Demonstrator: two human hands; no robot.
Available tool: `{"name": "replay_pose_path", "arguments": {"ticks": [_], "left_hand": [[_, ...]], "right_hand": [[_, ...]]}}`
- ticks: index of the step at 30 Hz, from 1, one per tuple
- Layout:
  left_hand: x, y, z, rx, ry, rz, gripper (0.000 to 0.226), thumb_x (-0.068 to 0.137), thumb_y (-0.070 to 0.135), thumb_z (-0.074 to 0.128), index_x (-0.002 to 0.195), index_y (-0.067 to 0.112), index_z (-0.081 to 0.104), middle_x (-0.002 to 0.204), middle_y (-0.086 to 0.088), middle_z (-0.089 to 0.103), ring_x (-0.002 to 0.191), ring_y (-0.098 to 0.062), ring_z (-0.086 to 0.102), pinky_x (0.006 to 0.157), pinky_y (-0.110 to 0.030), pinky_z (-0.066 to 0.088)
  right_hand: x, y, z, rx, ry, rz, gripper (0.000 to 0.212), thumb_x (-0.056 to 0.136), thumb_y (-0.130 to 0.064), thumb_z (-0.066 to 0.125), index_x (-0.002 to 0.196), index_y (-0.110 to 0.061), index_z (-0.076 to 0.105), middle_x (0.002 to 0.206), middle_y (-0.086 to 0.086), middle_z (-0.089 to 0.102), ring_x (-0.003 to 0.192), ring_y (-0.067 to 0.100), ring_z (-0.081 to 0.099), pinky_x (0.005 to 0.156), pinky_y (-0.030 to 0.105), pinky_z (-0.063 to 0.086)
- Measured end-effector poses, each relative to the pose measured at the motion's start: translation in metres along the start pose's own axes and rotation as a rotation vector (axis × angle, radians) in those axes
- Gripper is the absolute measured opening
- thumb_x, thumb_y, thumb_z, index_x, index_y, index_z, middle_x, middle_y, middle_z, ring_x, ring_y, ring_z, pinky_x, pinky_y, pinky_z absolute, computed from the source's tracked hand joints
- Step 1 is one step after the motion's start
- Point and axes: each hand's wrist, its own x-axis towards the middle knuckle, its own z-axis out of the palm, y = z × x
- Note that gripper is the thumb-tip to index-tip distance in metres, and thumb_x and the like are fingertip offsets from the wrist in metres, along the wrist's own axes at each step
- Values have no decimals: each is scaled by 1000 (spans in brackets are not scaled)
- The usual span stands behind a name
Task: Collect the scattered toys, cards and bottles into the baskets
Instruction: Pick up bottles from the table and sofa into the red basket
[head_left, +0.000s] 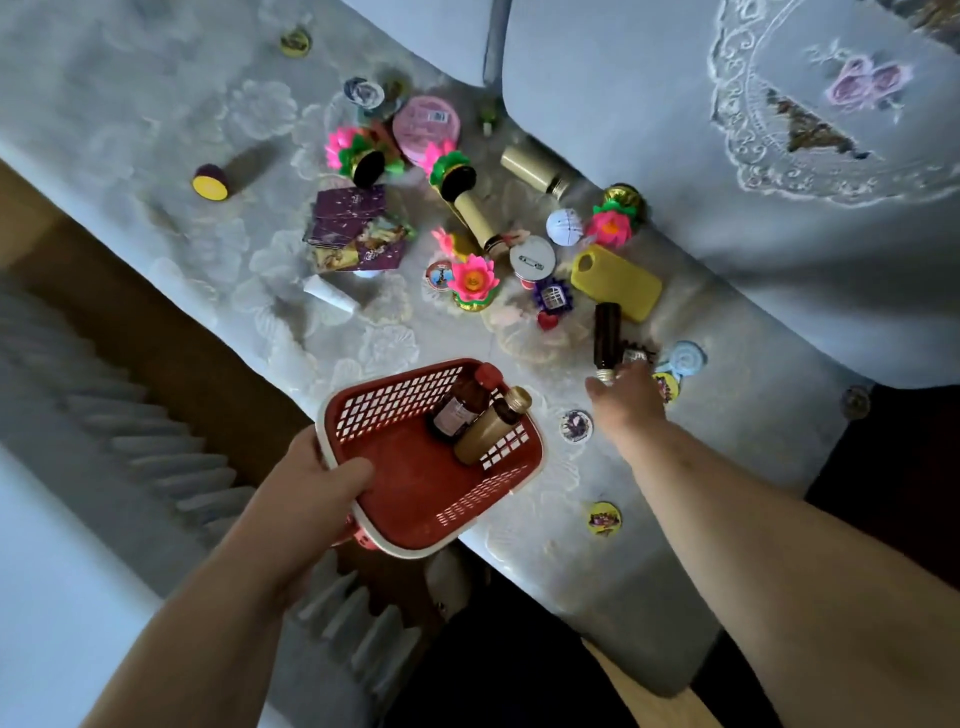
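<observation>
Basket (415, 493) of slotted red plastic, white-rimmed, held by the left hand (306, 493).

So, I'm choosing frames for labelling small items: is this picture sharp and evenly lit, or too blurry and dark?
Head view: dim, bluish light with soft shadows; wide-angle bending curves the sofa edge; the right hand by the dark bottle is smeared; the basket in the left hand reads clearly; the print on the badge is too soft to read.

Red slotted basket (415, 488), tilted, two brown bottles (488, 431) lying inside — dark bottle (607, 338), purple cards (348, 218), lotus toys (472, 280) scattered on grey cushion (156, 104).
</observation>
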Motion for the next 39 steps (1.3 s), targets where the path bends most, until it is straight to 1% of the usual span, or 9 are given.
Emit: {"name": "replay_pose_path", "arguments": {"ticks": [7,14,16,19,24,28,33,35,39], "left_hand": [[43,10,0,-13,25,-63,47,67,20,60,113,33,59,98,3,74,90,-23,72,80,-52,58],[54,39,-13,7,37,-64,65,55,34,63,120,36,57,104,2,73,91,-25,72,80,-53,58],[53,50,-18,22,52,-49,65,55,34,64,120,37,57,103,1,74,90,-25,73,79,-54,58],[52,63,-25,29,75,-23,67,54,34,65,121,34,57,103,1,73,90,-25,72,79,-53,58],[57,86,-43,77,66,-11,73,52,41,65,124,36,54,108,2,71,94,-25,70,82,-51,58],[68,103,-60,63,41,-13,65,62,29,66,125,31,55,102,-3,72,87,-26,73,74,-46,60],[88,113,-91,65,43,-8,59,69,23,68,126,30,54,99,0,72,84,-23,73,74,-45,60],[98,116,-106,80,48,-9,58,64,24,66,121,34,56,96,2,73,84,-22,73,75,-46,60],[111,118,-129,62,57,3,37,82,6,65,100,37,60,85,9,74,81,-20,72,68,-40,57]], "right_hand": [[53,-10,29,-16,143,174,53,88,-23,65,128,4,43,129,24,52,114,38,56,91,39,46],[32,-23,11,278,52,-72,30,88,-36,56,108,-14,60,87,10,68,71,26,64,65,44,57],[12,-35,-10,318,-27,-190,19,95,-24,54,112,-23,61,82,4,64,62,17,57,58,34,51],[-11,-53,-35,302,-282,-337,29,93,-21,59,114,-40,60,85,6,66,61,13,53,60,32,45],[-23,-94,-26,61,-465,-419,30,84,-29,71,109,-38,56,105,-14,63,93,8,60,79,28,47],[-20,-118,3,-44,-338,-422,35,77,-33,78,102,-23,56,102,-8,64,90,11,60,79,28,46],[-7,-146,28,-24,-280,-417,23,78,-42,74,86,-25,60,86,-11,64,77,5,60,63,21,39],[3,-162,35,18,-180,-406,14,85,-35,69,90,-23,64,85,-10,66,76,7,61,61,22,40],[53,-191,59,-103,32,-399,28,89,-27,64,110,-9,63,107,10,64,93,21,62,75,26,44]]}}
